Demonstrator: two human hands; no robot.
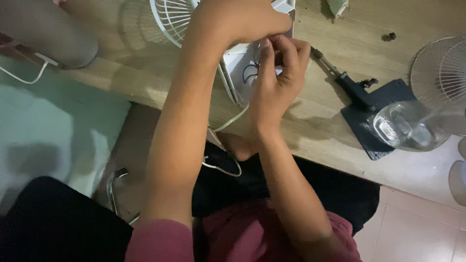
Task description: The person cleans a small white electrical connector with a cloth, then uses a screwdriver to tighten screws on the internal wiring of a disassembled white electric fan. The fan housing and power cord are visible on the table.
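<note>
1. Small white fan housing (238, 63) is propped on the wooden table (315, 121), back opened.
2. Thin wires (250, 73) inside are pinched by right hand (276, 77); left hand (233, 22) is curled over the top.
3. Wires judged soft, fragile; best gripped by the insulation. Housing: light, rigid plastic.

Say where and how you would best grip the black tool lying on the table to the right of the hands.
Probably the black tool by its thick dark handle, from above: the handle lies flat and uncovered on the table, while its thin metal shaft points toward the right hand.
</note>
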